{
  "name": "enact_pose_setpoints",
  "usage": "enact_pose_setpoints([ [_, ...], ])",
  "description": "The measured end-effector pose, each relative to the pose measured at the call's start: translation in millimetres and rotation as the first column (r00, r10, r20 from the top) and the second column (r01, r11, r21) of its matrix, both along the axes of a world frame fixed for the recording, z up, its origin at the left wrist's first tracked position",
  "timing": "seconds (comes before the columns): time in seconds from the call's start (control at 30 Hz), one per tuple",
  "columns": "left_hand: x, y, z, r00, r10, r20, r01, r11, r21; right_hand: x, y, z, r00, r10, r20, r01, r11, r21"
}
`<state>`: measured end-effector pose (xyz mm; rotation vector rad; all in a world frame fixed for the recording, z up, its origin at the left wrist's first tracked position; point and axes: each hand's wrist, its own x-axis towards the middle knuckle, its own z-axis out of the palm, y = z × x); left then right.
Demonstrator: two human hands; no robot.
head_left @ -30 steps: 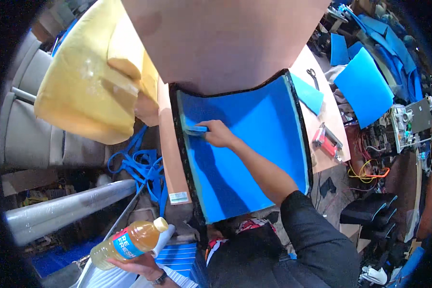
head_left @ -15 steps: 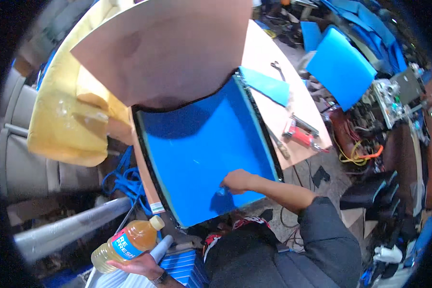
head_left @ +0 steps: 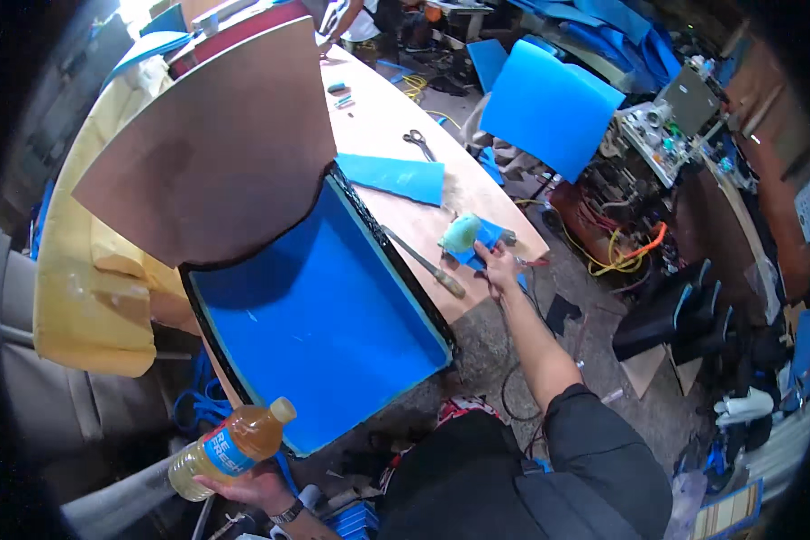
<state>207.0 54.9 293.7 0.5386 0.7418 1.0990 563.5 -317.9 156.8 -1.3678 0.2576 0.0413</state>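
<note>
My left hand (head_left: 259, 490) grips a clear plastic bottle (head_left: 254, 430) of amber liquid with a pale cap and a blue-and-red label. It is tilted beside the near left corner of a blue panel (head_left: 324, 351), which has black, glue-like edges. At the table's right edge, my right hand (head_left: 502, 270) pinches a blue piece (head_left: 486, 245) with a rounded pale green pad (head_left: 462, 232); I cannot tell whether it is cloth or foam. A long tool with a wooden handle (head_left: 453, 285) lies between that hand and the panel.
A curved brown board (head_left: 216, 153) rises from the panel's far edge. Scissors (head_left: 420, 144) and a blue offcut (head_left: 396, 178) lie on the pale table (head_left: 378, 94). Yellow foam (head_left: 90, 315) is at left. Cables (head_left: 625, 261) trail on the right. Another person (head_left: 360, 22) stands far back.
My right hand has moved from the blue panel's near part to the table's right edge, with the blue piece. The view has shifted right. My left hand still holds the bottle.
</note>
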Motion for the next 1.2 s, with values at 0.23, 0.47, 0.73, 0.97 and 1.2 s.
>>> enact_pose_setpoints([
  [0.23, 14, -54, 5, 0.927, 0.347, -0.144, -0.326, 0.934, 0.149, 206, 31, -14, 0.792, 0.091, 0.603, 0.421, 0.635, -0.648],
  [0.47, 63, -142, 24, 0.821, 0.533, -0.205, -0.530, 0.845, 0.074, 308, 90, -61, 0.971, 0.177, 0.160, -0.082, 0.878, -0.472],
  [0.73, 82, -181, 22, 0.811, 0.530, -0.246, -0.511, 0.848, 0.140, 313, 82, -137, 0.992, 0.073, 0.103, 0.029, 0.664, -0.748],
  [0.97, 98, -183, 9, 0.834, 0.501, -0.231, -0.490, 0.865, 0.111, 318, 75, -147, 0.972, 0.189, 0.142, -0.029, 0.692, -0.721],
  [1.2, 95, -181, -5, 0.875, 0.426, -0.231, -0.402, 0.904, 0.146, 335, 65, -159, 0.924, 0.377, 0.066, -0.216, 0.655, -0.724],
])
